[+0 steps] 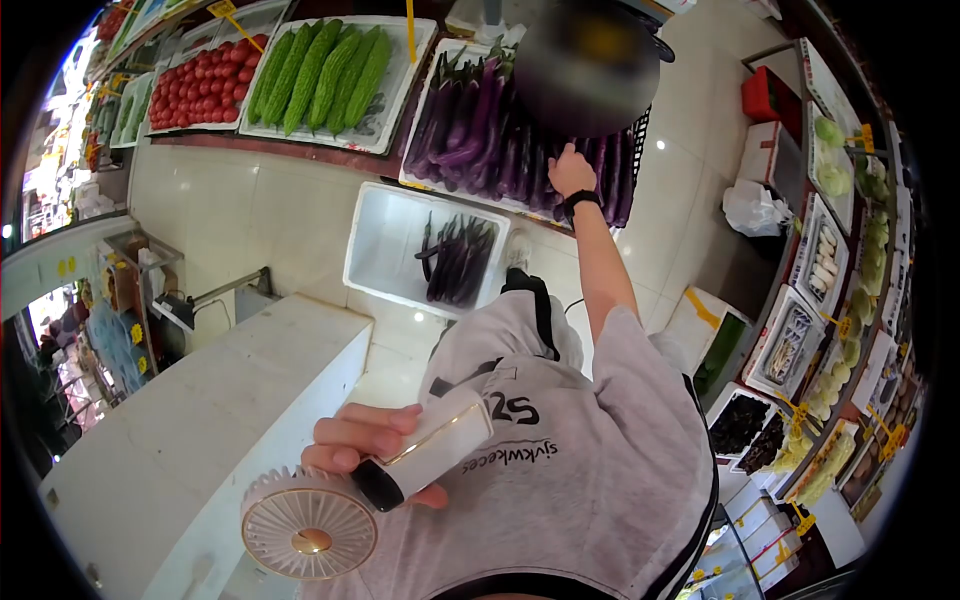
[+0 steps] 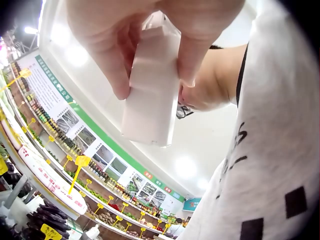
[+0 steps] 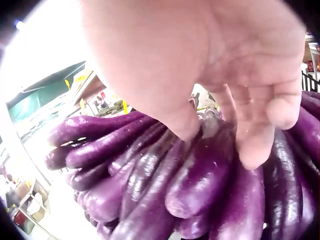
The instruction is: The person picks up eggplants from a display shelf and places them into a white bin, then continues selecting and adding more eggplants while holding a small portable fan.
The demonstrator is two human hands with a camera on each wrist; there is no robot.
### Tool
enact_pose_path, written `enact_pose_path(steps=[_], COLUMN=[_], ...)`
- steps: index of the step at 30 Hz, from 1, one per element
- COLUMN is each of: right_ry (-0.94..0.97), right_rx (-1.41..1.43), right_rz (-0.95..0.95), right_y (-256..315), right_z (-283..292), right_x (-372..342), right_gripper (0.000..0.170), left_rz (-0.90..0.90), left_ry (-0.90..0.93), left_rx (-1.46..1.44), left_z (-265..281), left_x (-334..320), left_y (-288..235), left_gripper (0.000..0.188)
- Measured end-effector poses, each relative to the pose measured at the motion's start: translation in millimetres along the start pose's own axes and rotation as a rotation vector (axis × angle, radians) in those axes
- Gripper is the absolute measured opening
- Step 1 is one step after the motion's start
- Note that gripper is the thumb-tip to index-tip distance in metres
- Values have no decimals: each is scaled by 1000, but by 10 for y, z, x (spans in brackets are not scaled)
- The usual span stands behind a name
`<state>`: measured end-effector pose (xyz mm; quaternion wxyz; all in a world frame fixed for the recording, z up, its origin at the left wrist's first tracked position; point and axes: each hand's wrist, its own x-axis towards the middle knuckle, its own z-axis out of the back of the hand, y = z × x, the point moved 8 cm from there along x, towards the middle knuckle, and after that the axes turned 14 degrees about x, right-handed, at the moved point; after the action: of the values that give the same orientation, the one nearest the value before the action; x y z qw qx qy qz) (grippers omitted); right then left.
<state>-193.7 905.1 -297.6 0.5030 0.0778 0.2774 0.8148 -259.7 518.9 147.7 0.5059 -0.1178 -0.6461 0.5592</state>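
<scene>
My left hand [image 1: 365, 445] holds the white handle [image 1: 440, 445] of a small fan [image 1: 310, 525] with a ribbed round head. In the left wrist view, thumb and fingers of the left hand [image 2: 155, 55] pinch the handle [image 2: 150, 95] from both sides. Over a crate of purple eggplants [image 1: 470, 125], my right hand [image 1: 573, 172] reaches down among them. The right wrist view has the right hand [image 3: 215, 65] with its thumb and fingers bent around the upper part of one eggplant [image 3: 200, 185]; other eggplants [image 3: 145, 195] lie alongside, and the grip is partly hidden.
Below the crate, a white foam box [image 1: 385, 240] holds several dark eggplants. Bitter melons [image 1: 320, 75] and tomatoes [image 1: 205, 85] lie in trays to the left. A dark, blurred round object [image 1: 585, 70] covers part of the crate. A pale counter [image 1: 200, 400] stands at the left, vegetable shelves [image 1: 800, 330] at the right.
</scene>
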Motion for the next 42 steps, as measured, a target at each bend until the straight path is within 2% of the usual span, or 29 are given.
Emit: enact_pose_path(steps=[3,6,7,9,12,15,16,19,22,25,28,31,35,39,42], right_ry=[-78,133,209,235,95,151,76,114,165,3,-117,-130,-191,-249,-247], right_rx=[52,101,87,123,219,652,613,931,1222,1051,912,1186,1197,1023,765], right_rz=[-90,-237,-231,-236,-241,-451,-371,-309,-341,-223,-201,-228,-152,-34,2], right_y=[126,113,67,-4,-114,-333,-356,-358,34,136,-90,-57,100,-49,-19], right_z=[218,129,1,-224,-440,-694,-699,-774,-316,83,118,211,439,306,276], right_x=[-320,-708,-781,-840,-810,-849,-833,-788,-863,-883,-976,-1130,-1293,-1119,-951], right_gripper=[38,51,55,56,56,55,51,47,44,44,44,42,38,42,45], left_rz=[7,22,19,17,15,23,25,32,34,33,35,35,61,61,59], left_ry=[-12,-32,-37,-42,-3,76,76,74,67,57,69,68,43,46,44], left_rx=[10,6,-2,-21,-48,-86,-84,-75,-77,-83,-90,-106,-78,-81,-91], left_z=[31,69,66,54,41,21,24,21,18,-2,-5,-4,-12,-52,-96], left_x=[-16,-43,-33,-13,-19,5,-8,-34,-32,-38,-29,-18,-31,10,16], left_y=[5,36,40,33,13,-27,-36,-41,-34,-4,-5,8,24,44,43], left_gripper=[97,97,97,97,96,96,96,97,97,97,97,97,96,95,95])
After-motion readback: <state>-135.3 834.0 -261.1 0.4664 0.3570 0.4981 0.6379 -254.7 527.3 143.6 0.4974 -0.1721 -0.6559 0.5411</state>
